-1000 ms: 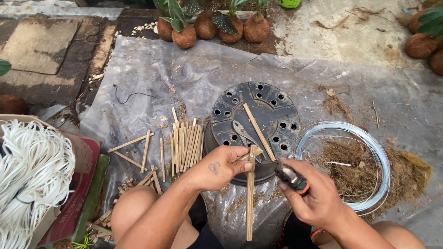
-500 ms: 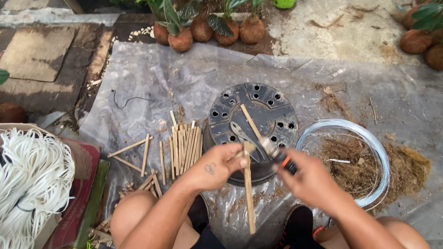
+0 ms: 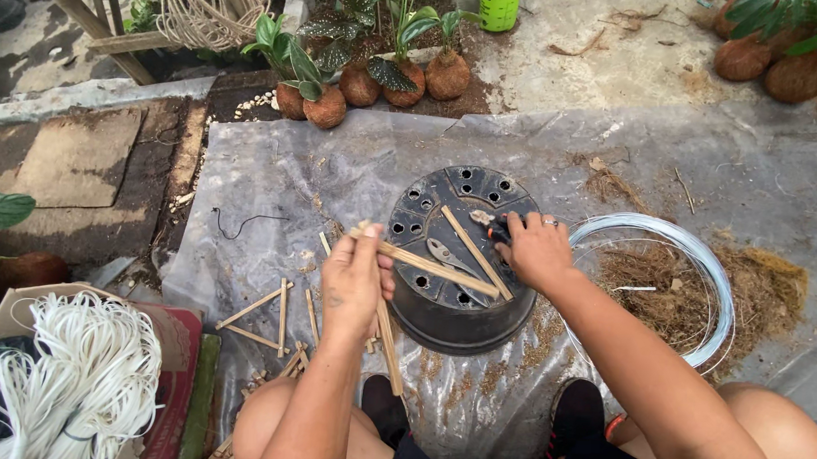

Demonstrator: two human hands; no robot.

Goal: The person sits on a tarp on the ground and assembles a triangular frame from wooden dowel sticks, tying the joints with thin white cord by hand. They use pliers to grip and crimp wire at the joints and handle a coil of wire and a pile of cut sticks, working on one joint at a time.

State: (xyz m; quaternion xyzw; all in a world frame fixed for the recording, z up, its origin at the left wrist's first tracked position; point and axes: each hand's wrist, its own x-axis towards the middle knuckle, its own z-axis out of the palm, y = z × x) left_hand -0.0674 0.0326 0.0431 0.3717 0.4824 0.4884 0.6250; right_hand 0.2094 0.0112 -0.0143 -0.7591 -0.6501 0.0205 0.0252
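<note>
L hand (image 3: 354, 286) grips 2 thin bamboo sticks (image 3: 425, 263), crossed, over the upturned black plastic pot w/ holes (image 3: 455, 314). R hand (image 3: 534, 250) is closed on red-handled cutters (image 3: 496, 229) at pot's far side. Metal pliers (image 3: 450, 256) lie on pot, another stick beside them.

The right hand (image 3: 536, 252) hides most of its dark-handled tool (image 3: 499, 229).

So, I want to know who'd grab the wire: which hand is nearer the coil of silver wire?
Right. The right hand rests on the upturned black pot, just beside the wire coil; the left hand, holding bamboo sticks, is across the pot.
</note>
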